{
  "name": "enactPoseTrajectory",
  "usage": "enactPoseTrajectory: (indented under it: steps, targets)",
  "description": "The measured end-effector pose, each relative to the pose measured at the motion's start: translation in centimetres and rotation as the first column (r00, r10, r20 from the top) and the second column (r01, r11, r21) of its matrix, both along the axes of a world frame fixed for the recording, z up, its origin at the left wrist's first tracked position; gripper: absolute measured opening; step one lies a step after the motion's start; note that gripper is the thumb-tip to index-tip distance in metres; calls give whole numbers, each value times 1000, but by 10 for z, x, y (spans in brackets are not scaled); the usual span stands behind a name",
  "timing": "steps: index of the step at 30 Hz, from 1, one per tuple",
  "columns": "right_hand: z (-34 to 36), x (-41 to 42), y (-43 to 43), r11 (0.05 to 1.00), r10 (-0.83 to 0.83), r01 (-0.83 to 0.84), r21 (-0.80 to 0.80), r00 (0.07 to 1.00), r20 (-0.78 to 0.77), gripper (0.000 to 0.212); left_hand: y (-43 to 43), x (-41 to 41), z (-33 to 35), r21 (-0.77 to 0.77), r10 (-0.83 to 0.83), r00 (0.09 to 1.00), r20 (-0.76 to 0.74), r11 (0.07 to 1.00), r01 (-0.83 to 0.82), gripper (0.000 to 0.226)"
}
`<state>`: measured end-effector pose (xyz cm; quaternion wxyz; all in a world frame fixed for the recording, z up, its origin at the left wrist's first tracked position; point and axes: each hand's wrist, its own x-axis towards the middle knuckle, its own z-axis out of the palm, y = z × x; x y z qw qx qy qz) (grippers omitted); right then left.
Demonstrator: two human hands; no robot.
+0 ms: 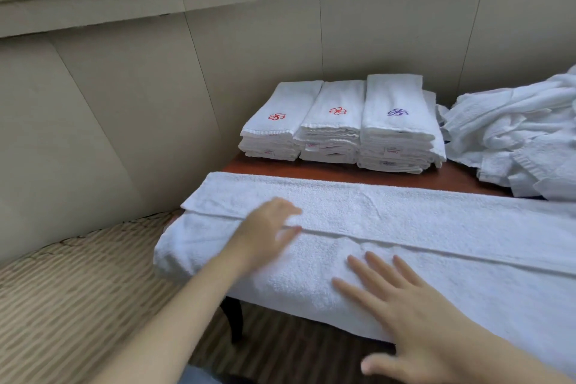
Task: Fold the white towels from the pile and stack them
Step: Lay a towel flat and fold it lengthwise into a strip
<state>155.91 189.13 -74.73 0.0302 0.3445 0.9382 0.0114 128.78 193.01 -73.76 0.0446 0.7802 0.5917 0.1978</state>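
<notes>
Two flat hands on one towel (405, 212)

The long towel lies along the table's (343, 173) front. The left hand (268, 234) and right hand (414, 315) rest flat on it, fingers straight. Three folded stacks (336, 121) sit at the table's back, the pile (514, 134) at its right

No word or number can be read for certain anywhere in view. On the surface, the top towel of the left stack (282, 103) bears a red emblem (276, 116) stitched like a pinwheel, the middle stack (339, 93) shows the same red emblem (338, 110), and the right stack (394, 90) has a purple emblem (397, 111) of that shape, none with letters. Small white sewn labels (393, 152) show at the folded front edges of all three stacks, mostly printed in red and one lower on the right stack in dark print, but the lettering is too small and blurred to make out.
</notes>
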Motion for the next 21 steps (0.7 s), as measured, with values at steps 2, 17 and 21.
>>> enactPoseTrajectory:
  steps: [2,17,21]
  targets:
    - [-5,1,-6,990,31,-27,138,999,-30,99,-26,30,-17,30,-233,956,-180,970,242,45]
    - [43,34,52,884,-464,440,-158,783,-415,19,-22,5,21,201,211,953,-218,965,-168,47]
    - [49,35,98,809,-564,574,-128,697,-443,10,4,-60,48,118,647,758,-83,762,-637,43]
